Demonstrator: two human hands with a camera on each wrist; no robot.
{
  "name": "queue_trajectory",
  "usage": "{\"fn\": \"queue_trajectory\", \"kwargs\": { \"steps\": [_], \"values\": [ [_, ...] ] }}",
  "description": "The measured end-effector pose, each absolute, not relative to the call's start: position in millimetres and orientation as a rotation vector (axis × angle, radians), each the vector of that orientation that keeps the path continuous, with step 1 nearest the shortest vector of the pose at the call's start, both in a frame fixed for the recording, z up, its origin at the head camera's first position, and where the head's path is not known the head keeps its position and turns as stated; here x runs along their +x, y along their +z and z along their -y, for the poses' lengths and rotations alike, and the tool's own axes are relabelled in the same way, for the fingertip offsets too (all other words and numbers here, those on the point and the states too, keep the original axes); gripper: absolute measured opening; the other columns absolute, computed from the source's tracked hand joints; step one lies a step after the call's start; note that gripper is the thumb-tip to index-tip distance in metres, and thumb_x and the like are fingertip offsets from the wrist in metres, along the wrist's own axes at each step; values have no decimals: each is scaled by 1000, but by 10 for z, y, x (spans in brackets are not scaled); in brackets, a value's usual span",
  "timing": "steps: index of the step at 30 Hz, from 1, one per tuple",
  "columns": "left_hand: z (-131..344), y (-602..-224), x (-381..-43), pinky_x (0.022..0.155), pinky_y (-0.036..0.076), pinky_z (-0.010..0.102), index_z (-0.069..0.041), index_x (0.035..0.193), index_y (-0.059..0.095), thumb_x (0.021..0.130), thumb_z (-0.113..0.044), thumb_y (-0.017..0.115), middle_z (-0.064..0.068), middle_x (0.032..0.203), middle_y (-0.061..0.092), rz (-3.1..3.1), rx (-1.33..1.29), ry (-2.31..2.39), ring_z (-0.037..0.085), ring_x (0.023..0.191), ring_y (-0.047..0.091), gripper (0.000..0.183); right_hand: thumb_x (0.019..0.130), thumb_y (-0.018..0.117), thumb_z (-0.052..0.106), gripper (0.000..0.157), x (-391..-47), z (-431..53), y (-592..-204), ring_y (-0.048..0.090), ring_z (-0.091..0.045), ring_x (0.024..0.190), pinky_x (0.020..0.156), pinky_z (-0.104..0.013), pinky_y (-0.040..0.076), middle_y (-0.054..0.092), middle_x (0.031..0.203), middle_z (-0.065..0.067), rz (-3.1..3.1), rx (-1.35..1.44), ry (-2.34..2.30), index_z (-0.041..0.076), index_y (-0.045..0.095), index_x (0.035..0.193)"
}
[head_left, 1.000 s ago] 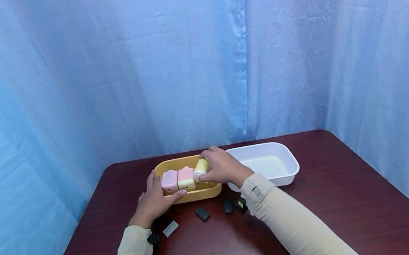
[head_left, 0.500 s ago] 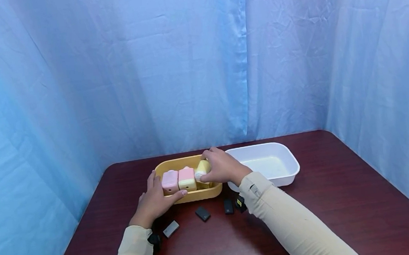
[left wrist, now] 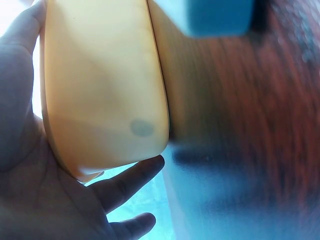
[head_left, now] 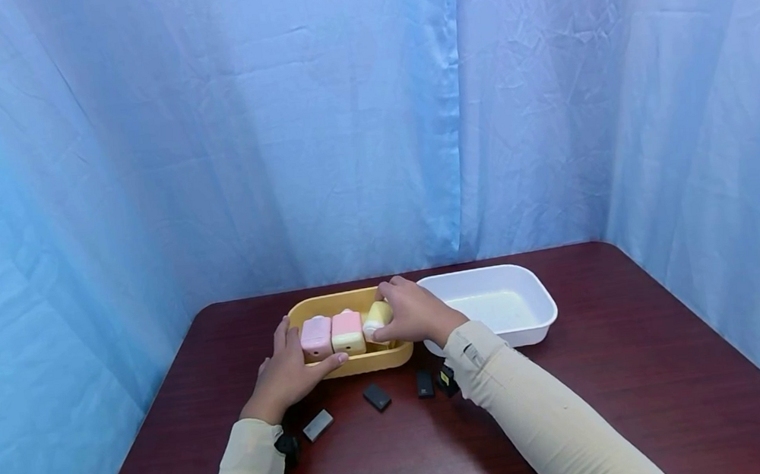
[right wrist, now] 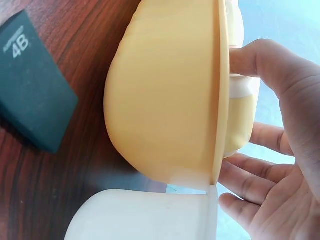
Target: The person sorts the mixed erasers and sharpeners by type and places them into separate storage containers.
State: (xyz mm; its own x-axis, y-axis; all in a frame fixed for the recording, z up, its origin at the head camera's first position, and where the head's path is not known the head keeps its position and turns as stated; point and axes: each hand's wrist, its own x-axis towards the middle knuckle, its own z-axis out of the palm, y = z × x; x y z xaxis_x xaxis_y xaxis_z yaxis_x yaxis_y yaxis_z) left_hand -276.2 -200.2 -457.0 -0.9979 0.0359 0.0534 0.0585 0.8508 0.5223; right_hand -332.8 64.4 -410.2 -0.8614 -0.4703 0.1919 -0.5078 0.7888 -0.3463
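In the head view, a yellow plastic tray (head_left: 338, 369) holds a pink blocky item (head_left: 316, 336) and a pink-and-cream one (head_left: 346, 333), both with a small dark hole in front. My left hand (head_left: 288, 375) grips the tray's left end, thumb along the front rim; in the left wrist view its fingers (left wrist: 127, 185) lie around that end. Over the tray's right part, my right hand (head_left: 415, 311) holds a yellow-and-white blocky item (head_left: 379, 318), tilted, between thumb and fingers. The right wrist view shows this item (right wrist: 241, 117) partly behind the tray wall (right wrist: 165, 90).
A white plastic tray (head_left: 499, 331) stands right of the yellow one, touching or nearly so. In front lie two dark eraser-like blocks (head_left: 377, 397), one marked 4B (right wrist: 37, 85) in the right wrist view, and a grey block (head_left: 318, 426). Blue curtains (head_left: 355, 117) surround the table.
My right hand has shifted very slightly right, then down, with the yellow-and-white item, which sits a little lower in the tray. My left hand has stayed in place.
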Motion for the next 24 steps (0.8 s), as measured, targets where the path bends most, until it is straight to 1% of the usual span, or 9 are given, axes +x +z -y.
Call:
{"fn": "queue_trajectory", "kwargs": {
  "steps": [4,10,15,19,21,24],
  "values": [
    [1993,-4578,-2763,114,23,78,-5,160,28,74,-85,67,16,173,0,2971,-68,-844,41,146,41,124,75,85,49,58,-3330,-652,-4119,56,-14,91,76,-29,52,61,111,-2,2882,796,603,15,65,118],
    [1991,-4569,-2758,115,20,79,-5,160,26,74,-86,66,16,173,-1,2982,-75,-842,40,146,42,125,76,85,50,59,-3338,-667,-4162,56,-13,89,75,-28,51,60,112,-2,2884,791,617,15,65,120],
    [1995,-4564,-2756,115,20,79,-4,160,25,74,-88,64,16,173,-2,2990,-76,-839,40,145,42,126,78,84,51,62,-3337,-670,-4183,57,-12,88,75,-28,51,60,115,-2,2896,778,612,16,65,125],
    [1996,-4561,-2754,114,21,79,-4,160,25,74,-88,64,16,173,-2,2992,-72,-836,40,145,43,127,79,82,54,64,-3323,-669,-4186,57,-12,87,74,-29,51,60,118,-1,2909,752,585,18,65,128],
    [1997,-4558,-2753,114,22,79,-4,160,25,74,-88,64,16,173,-2,2993,-72,-832,41,145,43,127,79,81,56,64,-3313,-669,-4185,57,-12,89,76,-30,51,60,119,-1,2909,743,549,19,65,129],
    [1999,-4552,-2749,114,22,79,-4,160,25,75,-87,65,17,173,-2,2993,-76,-832,41,145,43,126,80,78,59,65,-3297,-674,-4185,57,-13,96,83,-36,50,63,122,-1,2893,743,490,20,65,131]
  ]
}}
